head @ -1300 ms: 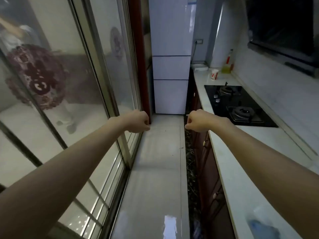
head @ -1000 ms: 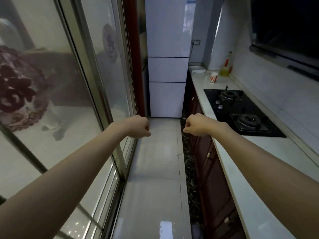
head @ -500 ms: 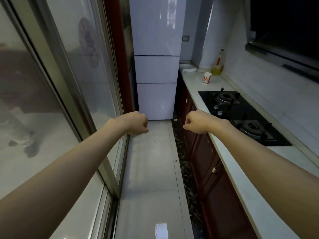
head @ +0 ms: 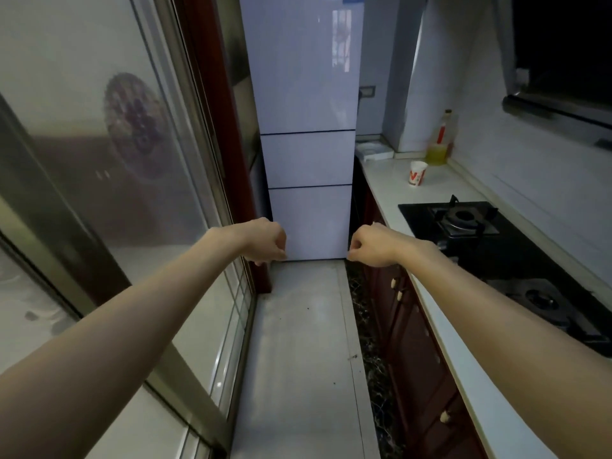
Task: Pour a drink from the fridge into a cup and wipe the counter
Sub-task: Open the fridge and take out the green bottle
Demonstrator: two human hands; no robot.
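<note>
Approach step. Left hand [head: 268, 241], right hand [head: 371, 246] both fisted, empty. Fridge [head: 308, 94] ahead, closed; cup [head: 418, 173] on surface [head: 387, 183] beyond right hand. Next: open a door; handle perhaps recessed, unclear.

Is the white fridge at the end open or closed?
Closed: the fridge shows three flush door panels with only thin seams, no interior visible.

i note a black two-burner gas hob [head: 496, 233] on my right, with a dark range hood [head: 563, 77] above it. a bottle of yellow liquid [head: 438, 150] stands in the far corner. dark red cabinets [head: 417, 342] carry pale knobs. a sliding glass door [head: 99, 160] lines the left. the pale tiled floor [head: 298, 342] shows small specks.
</note>
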